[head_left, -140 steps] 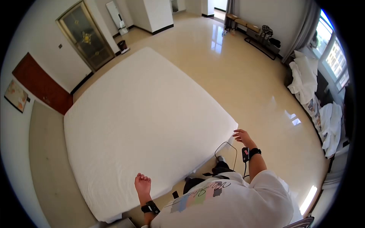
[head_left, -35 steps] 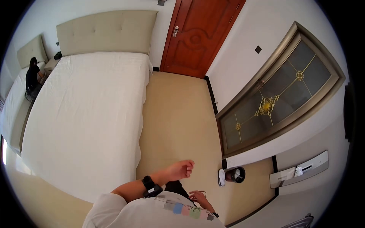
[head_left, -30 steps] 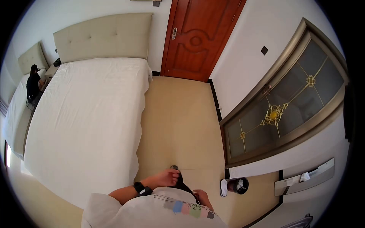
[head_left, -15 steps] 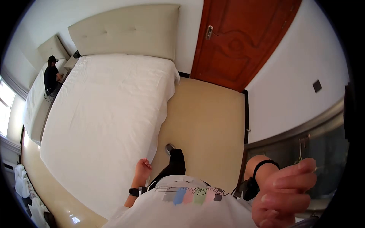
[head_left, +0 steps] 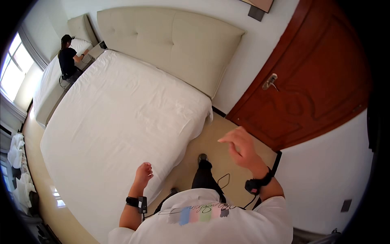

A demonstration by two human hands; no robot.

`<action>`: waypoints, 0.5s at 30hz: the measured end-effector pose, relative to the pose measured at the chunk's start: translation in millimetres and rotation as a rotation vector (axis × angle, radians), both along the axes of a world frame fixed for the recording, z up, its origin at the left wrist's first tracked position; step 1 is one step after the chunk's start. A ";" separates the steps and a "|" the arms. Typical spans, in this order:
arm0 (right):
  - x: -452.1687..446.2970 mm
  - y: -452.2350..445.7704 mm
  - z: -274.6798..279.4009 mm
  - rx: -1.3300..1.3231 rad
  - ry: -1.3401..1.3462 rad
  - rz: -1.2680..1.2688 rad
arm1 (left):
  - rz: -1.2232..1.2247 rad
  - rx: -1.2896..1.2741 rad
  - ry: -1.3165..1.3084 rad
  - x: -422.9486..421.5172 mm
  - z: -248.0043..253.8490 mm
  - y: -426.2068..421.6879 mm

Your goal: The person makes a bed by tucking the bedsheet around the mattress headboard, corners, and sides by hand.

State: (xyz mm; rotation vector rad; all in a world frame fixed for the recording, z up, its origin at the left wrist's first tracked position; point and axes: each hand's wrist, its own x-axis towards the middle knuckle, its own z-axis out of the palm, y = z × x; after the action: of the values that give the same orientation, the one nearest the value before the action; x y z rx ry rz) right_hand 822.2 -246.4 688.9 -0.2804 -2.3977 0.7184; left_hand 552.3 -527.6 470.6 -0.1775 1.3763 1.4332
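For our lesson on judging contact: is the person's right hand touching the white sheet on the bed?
Apart. The head view shows a strip of tan floor between the right hand and the draped edge of the white sheet.

It's a bedrm: lg. bed [head_left: 118, 122], padded headboard [head_left: 162, 38] & 2nd bed [head_left: 48, 83].

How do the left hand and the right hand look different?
The left hand looks smaller in the picture; the right hand looks bigger. The left hand is loosely curled, but the right hand has thumb and fingers apart. Behind the left hand is the white bed; behind the right hand is mostly floor. Both have a black wrist strap.
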 end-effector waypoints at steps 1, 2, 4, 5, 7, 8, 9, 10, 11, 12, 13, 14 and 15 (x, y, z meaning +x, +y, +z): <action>-16.1 45.6 -46.9 -0.099 -0.070 0.024 | -0.063 -0.027 0.112 -16.9 -18.7 20.7; -28.4 93.4 -94.6 -0.082 -0.143 0.062 | -0.079 -0.080 0.235 -25.2 -25.6 55.3; -58.3 184.2 -174.7 -0.060 -0.235 0.130 | -0.120 -0.183 0.476 -50.4 -56.7 125.4; -76.1 220.2 -208.8 -0.054 -0.282 0.179 | -0.151 -0.244 0.584 -67.8 -91.2 153.0; -114.4 289.6 -277.7 -0.066 -0.359 0.269 | -0.222 -0.264 0.920 -106.7 -158.1 210.5; -141.0 315.9 -308.7 -0.026 -0.389 0.299 | -0.221 -0.328 1.001 -127.8 -179.4 235.0; -153.4 333.2 -334.7 0.006 -0.420 0.322 | -0.286 -0.382 1.197 -143.4 -200.3 258.0; -169.4 352.8 -353.3 0.016 -0.458 0.344 | -0.381 -0.540 1.304 -157.6 -229.9 278.8; -188.2 369.8 -367.7 0.033 -0.488 0.361 | -0.350 -0.723 1.171 -156.9 -217.7 307.0; -204.7 381.4 -386.2 0.044 -0.549 0.334 | -0.313 -0.898 1.044 -155.7 -200.5 340.2; -222.3 392.2 -408.0 0.060 -0.607 0.308 | -0.307 -0.956 1.014 -163.7 -210.6 359.6; -235.6 397.9 -428.0 0.040 -0.627 0.324 | -0.298 -1.011 0.980 -166.2 -223.6 372.6; -255.3 395.4 -443.0 0.025 -0.624 0.275 | -0.308 -1.033 0.948 -172.6 -226.7 380.3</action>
State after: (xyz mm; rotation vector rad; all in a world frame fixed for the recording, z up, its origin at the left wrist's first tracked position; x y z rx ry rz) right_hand 566.9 149.1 245.8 -0.1823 -3.0793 0.8091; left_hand 379.7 -147.3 243.9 0.0868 2.6974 0.3792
